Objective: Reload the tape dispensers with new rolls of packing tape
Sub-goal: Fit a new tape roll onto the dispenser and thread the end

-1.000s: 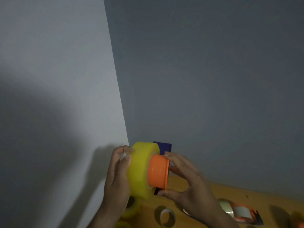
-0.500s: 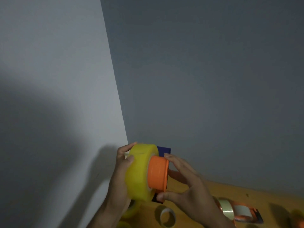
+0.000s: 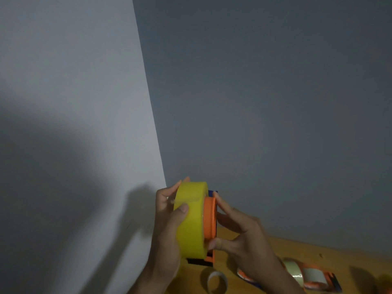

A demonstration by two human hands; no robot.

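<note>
I hold a thick yellow roll of packing tape (image 3: 192,221) upright in front of the wall corner. My left hand (image 3: 167,228) wraps its left side, thumb on the tread. The roll sits most of the way over the orange hub of a tape dispenser (image 3: 210,219), whose dark frame shows above and below the roll. My right hand (image 3: 239,234) grips the dispenser from the right, fingers on the hub's rim. On the wooden table lies a second orange dispenser (image 3: 311,276) with a pale roll in it.
An empty cardboard core (image 3: 216,282) lies on the wooden table (image 3: 297,251) below my hands. Two grey walls meet in a corner right behind the roll. The table's left part is hidden by my arms.
The yellow roll has slid further right over the orange hub, so less of the hub sticks out. My left thumb has shifted onto the roll's tread.
</note>
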